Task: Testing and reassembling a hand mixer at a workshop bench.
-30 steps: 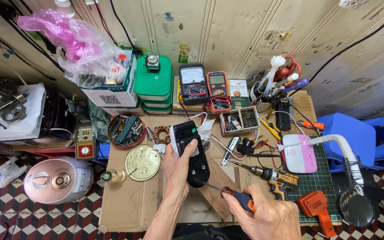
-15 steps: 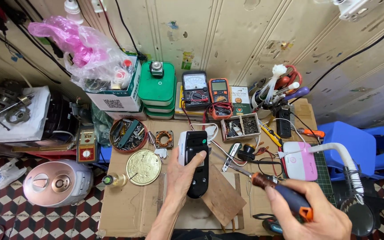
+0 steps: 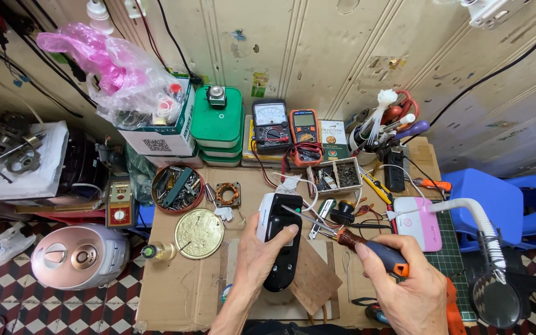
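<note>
My left hand grips a black, white-edged handheld device that lies lengthwise on the cardboard-covered bench. My right hand holds a screwdriver with a dark handle and an orange band. Its metal shaft slants up and left, and the tip rests on the upper part of the device. A loose brown cardboard piece lies under the device's lower end.
Two multimeters stand at the back beside stacked green boxes. A round gold lid, a tin of parts, a small compartment tray, a pink-and-white box, a magnifier lamp and blue stools surround the work spot. A pink cooker sits on the floor at the left.
My right hand lifted the screwdriver off the bench and swung it up and left until its tip reached the device. My left hand kept its hold on the device.
</note>
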